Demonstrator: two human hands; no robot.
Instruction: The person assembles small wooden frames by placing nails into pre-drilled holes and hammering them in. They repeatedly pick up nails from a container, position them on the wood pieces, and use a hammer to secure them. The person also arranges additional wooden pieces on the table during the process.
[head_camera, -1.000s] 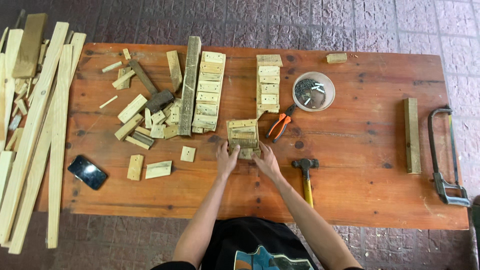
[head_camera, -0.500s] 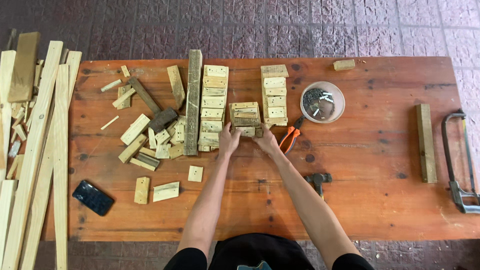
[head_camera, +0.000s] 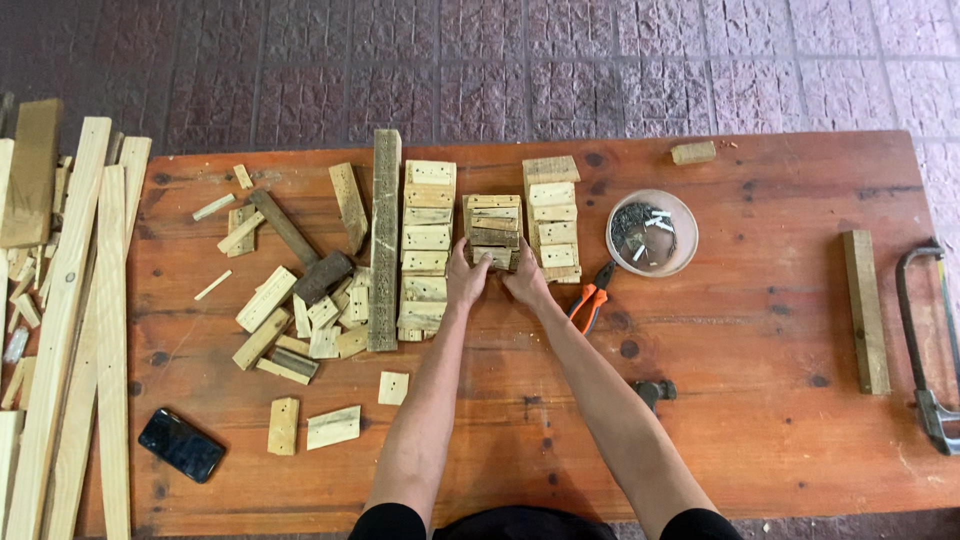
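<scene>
gripping short block row (head_camera: 493, 228) at near end, left hand (head_camera: 466, 281), right hand (head_camera: 525, 283), fingers closed on it.

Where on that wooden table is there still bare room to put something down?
The widest bare patch on the table lies between the orange pliers and the upright wood block. A smaller one sits between the phone and the left hand's forearm. The far left, around the scrap pile and block rows, is crowded.
</scene>
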